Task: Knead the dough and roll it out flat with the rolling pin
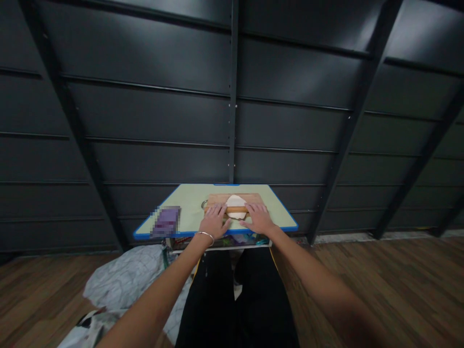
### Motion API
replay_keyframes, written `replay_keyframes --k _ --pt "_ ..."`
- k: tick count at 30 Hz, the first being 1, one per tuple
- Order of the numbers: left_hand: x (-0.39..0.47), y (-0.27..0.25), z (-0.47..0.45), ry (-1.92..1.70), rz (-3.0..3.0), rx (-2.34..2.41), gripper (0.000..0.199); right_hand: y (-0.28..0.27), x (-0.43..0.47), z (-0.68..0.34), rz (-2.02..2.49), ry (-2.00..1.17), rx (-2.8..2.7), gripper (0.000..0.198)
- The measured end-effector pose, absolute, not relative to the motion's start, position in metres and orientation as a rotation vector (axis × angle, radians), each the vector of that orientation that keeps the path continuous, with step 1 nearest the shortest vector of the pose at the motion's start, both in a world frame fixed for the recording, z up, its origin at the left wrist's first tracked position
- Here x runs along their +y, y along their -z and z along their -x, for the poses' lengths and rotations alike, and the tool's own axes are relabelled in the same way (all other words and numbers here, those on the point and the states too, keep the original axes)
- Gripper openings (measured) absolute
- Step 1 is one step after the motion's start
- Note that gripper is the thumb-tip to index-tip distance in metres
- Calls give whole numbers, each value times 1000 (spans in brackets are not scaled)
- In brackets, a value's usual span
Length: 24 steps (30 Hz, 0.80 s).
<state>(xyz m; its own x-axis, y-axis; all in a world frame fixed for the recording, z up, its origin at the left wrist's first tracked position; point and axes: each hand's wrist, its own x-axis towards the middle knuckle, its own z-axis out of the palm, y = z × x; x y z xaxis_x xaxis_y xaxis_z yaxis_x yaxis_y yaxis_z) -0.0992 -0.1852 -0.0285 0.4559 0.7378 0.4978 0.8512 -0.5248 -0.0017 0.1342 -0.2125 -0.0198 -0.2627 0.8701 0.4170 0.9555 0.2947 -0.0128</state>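
A wooden rolling pin lies crosswise over a flattened piece of pale dough. Beneath the dough is a wooden cutting board with a metal ring at its left end. My left hand, with a bracelet at the wrist, rests on the pin's left end. On the right end presses my right hand. The fingers of both hands lie over the pin, thumbs pointing inward. Dough shows on the far and near sides of the pin; its ends are covered by my hands.
The board rests on a pale green table with a blue edge. A blurred-out purple item lies at its left. Below the tabletop is a shelf holding assorted things. Crumpled light cloth lies on the floor at left. A dark panelled wall stands behind.
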Motion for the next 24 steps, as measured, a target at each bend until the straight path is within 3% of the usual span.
replay_keyframes --k 15,24 --pt "-198 30 102 571 2452 -1392 66 18 -220 -138 1600 360 -2235 63" --pt "-204 27 97 622 2407 -1426 76 17 -204 -140 1565 393 -2232 51"
